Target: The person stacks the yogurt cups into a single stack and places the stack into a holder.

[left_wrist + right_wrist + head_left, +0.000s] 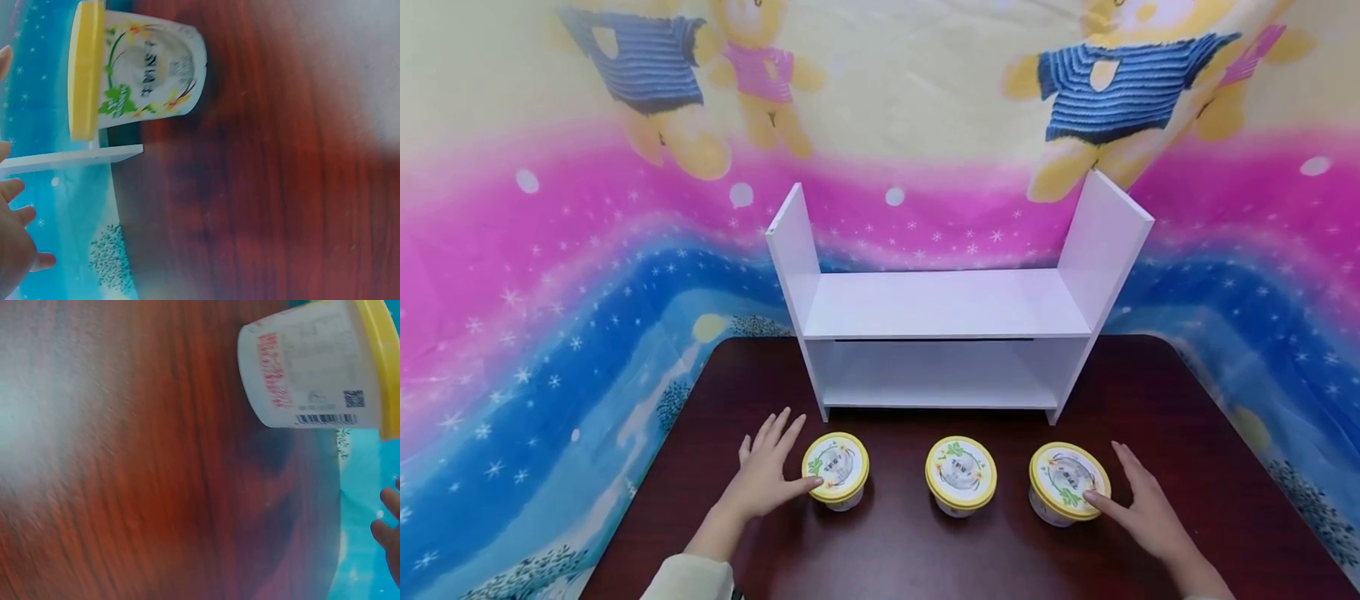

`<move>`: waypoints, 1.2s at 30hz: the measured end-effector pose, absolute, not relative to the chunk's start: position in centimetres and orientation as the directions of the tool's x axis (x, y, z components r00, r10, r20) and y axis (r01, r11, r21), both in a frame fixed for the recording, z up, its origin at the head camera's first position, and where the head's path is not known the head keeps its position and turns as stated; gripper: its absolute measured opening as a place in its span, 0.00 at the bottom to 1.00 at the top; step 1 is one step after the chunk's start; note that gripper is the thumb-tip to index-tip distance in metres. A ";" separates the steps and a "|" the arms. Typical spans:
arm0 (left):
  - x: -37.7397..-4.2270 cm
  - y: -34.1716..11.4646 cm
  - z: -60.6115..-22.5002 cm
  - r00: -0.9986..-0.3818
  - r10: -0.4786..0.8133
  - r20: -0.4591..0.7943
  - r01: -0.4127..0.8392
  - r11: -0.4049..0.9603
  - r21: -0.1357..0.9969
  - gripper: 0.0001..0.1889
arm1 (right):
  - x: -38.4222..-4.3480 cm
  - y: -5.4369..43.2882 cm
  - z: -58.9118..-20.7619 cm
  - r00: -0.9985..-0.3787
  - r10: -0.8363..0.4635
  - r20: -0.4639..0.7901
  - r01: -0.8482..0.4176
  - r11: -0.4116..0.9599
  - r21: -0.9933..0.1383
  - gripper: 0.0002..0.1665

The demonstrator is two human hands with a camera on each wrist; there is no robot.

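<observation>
Three white tubs with yellow-rimmed lids stand upright in a row on the dark wooden table. My left hand [765, 477] is spread beside the left tub [837, 468], its thumb tip overlapping the lid edge in the head view. That tub's printed side [153, 72] shows in the left wrist view, with the fingers at the far left. My right hand [1146, 508] is spread at the right tub [1067, 482], thumb over the lid's edge and fingers to its right. The right wrist view shows this tub's label side [306, 369] with a barcode. The middle tub [961, 473] stands apart from both hands.
A white two-tier shelf [947, 304] with tall side panels stands behind the tubs on the table [910, 554]. Behind it hangs a cloth backdrop [895, 125] printed with bears, running round both sides of the table.
</observation>
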State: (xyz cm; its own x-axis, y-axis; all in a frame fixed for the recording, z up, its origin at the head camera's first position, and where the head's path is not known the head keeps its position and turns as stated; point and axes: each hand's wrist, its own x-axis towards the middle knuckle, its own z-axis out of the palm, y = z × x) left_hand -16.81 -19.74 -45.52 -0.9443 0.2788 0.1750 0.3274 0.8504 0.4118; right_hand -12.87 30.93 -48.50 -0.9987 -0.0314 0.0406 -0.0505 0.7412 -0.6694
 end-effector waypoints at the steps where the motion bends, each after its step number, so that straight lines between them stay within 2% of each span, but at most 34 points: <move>1: -16.7 -19.6 -45.7 -0.943 0.283 0.176 0.332 0.844 0.421 0.48 | -12.8 30.8 -48.6 -0.999 -0.032 0.035 -0.047 0.731 -0.681 0.54; 9: -16.4 -18.8 -46.9 -0.939 0.284 0.192 0.341 0.835 0.432 0.49 | -12.1 30.2 -49.9 -0.999 -0.003 0.035 -0.028 0.683 -0.729 0.58; 14: -16.5 -18.3 -47.4 -0.938 0.297 0.181 0.347 0.822 0.451 0.49 | -11.7 29.7 -50.8 -1.000 0.009 -0.004 0.009 0.617 -0.787 0.61; 21: -16.5 -17.8 -48.1 -0.942 0.298 0.156 0.336 0.821 0.461 0.50 | -11.4 29.4 -52.2 -1.000 0.021 0.009 0.004 0.536 -0.844 0.64; 30: -16.5 -17.2 -48.9 -0.931 0.314 0.184 0.364 0.795 0.485 0.49 | -11.6 29.1 -53.8 -0.996 0.052 0.076 -0.049 0.400 -0.915 0.64; 36: -16.5 -16.9 -49.3 -0.931 0.315 0.183 0.364 0.780 0.509 0.49 | -12.0 28.6 -54.6 -0.971 0.071 0.228 -0.187 0.369 -0.911 0.62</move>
State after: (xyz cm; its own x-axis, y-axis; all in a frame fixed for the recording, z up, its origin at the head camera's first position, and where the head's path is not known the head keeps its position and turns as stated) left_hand -16.51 -16.86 -49.32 -0.9311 0.3154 0.1832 0.3643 0.7799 0.5090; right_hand -12.02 28.63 -54.64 -0.9711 0.0706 0.2278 -0.1869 0.3685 -0.9106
